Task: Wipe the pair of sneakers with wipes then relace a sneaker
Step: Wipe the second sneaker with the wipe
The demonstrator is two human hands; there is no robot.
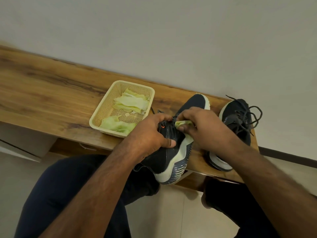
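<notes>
A dark navy sneaker [193,103] with a white sole lies tilted on its side at the table's near edge, toe pointing away. My left hand [151,134] grips its upper from the left, thumb pressed on the side. My right hand [200,127] holds a crumpled pale green wipe [182,123] against the lace area. The second sneaker [238,121], laced with loose dark laces, rests on the table to the right, just beyond my right wrist.
A cream plastic basket [106,107] with several pale green wipes [132,103] stands left of the shoes on the wooden table [51,93]. A grey wall rises behind the table. My knees in dark trousers sit below the table edge.
</notes>
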